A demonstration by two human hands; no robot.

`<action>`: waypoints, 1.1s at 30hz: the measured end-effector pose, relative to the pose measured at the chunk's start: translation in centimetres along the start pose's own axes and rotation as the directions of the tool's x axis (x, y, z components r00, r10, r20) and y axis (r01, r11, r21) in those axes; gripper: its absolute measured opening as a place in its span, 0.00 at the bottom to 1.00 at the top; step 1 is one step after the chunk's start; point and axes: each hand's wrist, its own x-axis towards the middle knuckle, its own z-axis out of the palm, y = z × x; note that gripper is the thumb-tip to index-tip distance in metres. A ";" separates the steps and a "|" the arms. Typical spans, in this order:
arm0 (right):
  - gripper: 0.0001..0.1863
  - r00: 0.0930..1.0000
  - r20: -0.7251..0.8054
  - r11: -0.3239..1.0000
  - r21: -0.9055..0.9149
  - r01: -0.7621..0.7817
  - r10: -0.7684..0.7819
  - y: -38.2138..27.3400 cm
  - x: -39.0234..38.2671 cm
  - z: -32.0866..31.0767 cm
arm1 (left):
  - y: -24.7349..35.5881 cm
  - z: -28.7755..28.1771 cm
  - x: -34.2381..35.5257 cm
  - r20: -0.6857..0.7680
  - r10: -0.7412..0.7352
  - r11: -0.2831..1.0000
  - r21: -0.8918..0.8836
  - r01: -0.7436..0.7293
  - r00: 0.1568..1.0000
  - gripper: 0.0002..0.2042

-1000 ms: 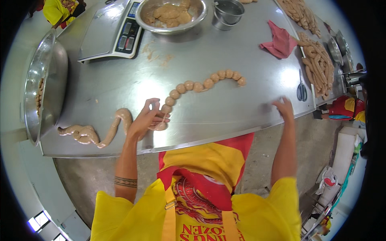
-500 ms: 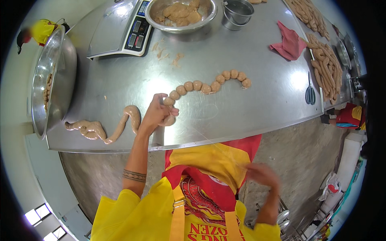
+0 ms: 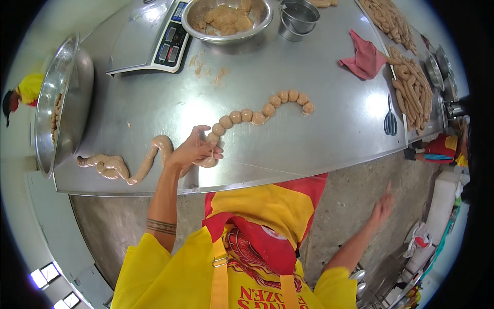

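Observation:
A chain of small round sausage links (image 3: 247, 115) curves over the steel table, tied off by thread. My left hand (image 3: 195, 150) is closed around its near end, thumb and fingers at the last links. From under that hand the untied sausage (image 3: 146, 167) winds away to the left in a long filled casing. A thin white string (image 3: 267, 169) runs taut from the left hand toward the right. Far out to the right, beyond the table edge, my right hand (image 3: 381, 207) is closed on the string, its index finger stretched out.
A large steel basin (image 3: 77, 103) with links inside stands at the left. Farther back are a digital scale (image 3: 167, 44), a bowl of ground meat (image 3: 226, 38) and metal pots (image 3: 298, 23). A red cloth (image 3: 364, 59), scissors (image 3: 390, 121) and piled sausages (image 3: 411, 90) lie at the right.
My right hand has swung outward to the right and up from beside the apron, drawing the string straight. My left hand stays at the end of the chain with its fingers slightly shifted.

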 end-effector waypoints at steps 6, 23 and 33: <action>0.23 0.864 0.231 -0.776 -0.381 0.503 0.447 31.2 7.5 30.7 | 0.1 0.2 -1.3 0.026 -0.098 0.995 0.016 0.097 0.995 0.38; 0.56 0.152 0.486 0.146 -0.522 0.840 0.861 36.8 -22.4 29.6 | -0.3 3.5 2.4 0.083 0.098 0.964 -0.257 -0.073 0.992 0.34; 0.29 -0.005 0.593 0.384 -0.514 0.767 0.805 38.7 -25.6 28.5 | 0.6 5.6 -2.3 0.064 0.098 0.718 0.687 -0.115 0.993 0.33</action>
